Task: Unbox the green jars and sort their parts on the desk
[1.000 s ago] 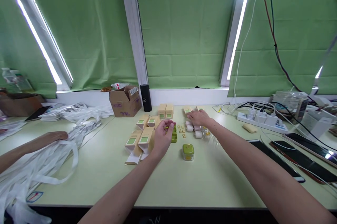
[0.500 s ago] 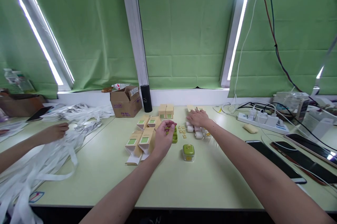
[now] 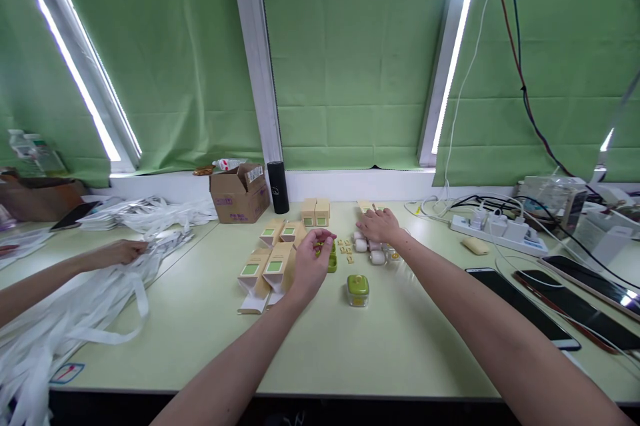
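Note:
My left hand (image 3: 314,265) is raised over the green lids (image 3: 332,261), with its fingers curled in towards the thumb; whether anything is between them I cannot make out. Open brown cartons with green labels (image 3: 276,267) stand just left of it. My right hand (image 3: 379,226) reaches farther out over small white rolls (image 3: 377,257), its fingers apart and bent downward; their tips are partly hidden. Small yellow pieces (image 3: 346,250) lie in rows between my hands. Nearer to me sits a clear square container with a green lid (image 3: 358,290).
Two closed cartons (image 3: 315,211) stand behind the left hand. A cardboard box (image 3: 240,193) and a black cylinder (image 3: 278,187) are at the back. On the right lie phones (image 3: 523,306) and a power strip (image 3: 500,231). At left, another person's hand (image 3: 117,253) handles white straps (image 3: 120,293).
My right hand's fingers have gone from lying flatter to bent and more apart, nearly in place. My left hand stays still. The other person's hand has moved right along the straps.

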The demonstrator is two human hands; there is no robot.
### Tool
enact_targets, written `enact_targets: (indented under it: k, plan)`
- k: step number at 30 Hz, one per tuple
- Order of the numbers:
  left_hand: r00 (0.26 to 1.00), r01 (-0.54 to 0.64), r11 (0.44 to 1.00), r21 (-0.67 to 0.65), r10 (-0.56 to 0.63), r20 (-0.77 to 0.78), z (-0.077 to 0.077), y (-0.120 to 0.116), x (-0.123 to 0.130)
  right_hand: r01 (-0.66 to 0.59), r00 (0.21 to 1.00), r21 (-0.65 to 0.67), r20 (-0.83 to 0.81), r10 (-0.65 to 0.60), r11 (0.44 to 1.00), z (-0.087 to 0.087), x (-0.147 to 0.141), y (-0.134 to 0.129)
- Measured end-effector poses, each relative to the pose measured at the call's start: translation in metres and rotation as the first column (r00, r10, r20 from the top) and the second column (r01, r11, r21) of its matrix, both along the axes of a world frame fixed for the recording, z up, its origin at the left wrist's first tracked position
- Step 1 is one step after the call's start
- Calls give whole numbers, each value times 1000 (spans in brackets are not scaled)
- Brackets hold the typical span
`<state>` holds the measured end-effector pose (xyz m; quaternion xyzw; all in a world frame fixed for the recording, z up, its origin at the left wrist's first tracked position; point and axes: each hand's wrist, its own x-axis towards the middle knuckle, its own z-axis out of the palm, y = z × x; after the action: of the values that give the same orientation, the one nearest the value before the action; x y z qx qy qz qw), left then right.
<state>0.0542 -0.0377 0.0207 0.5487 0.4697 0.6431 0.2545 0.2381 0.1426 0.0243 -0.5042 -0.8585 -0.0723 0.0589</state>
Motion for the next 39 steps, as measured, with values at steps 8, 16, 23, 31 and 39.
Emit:
enact_targets:
  k: [8,16,23,31,39]
  plan:
    - [985,89,996,-9,-90,-146,4,-7,-1,36,986,182,-168,-5,983,13,5,-44]
    - [665,296,936,-192,-347,-661,18,-24,-9,13,711,1,-703,-8,1000,-2,25,-111]
    - [513,237,916,-323,-400,-759,11,-26,-2,-125,683,-129,-730,-9,984,-27,20,-131]
    - [848,145,965,-218,-235,-474,2,-8,-10,-348,308,-179,-949,-68,920,-29,17,-129]
    - [898,102,972,-212,-182,-401,6,-3,-9,-688,-65,-77,-984,-167,722,-21,10,-144]
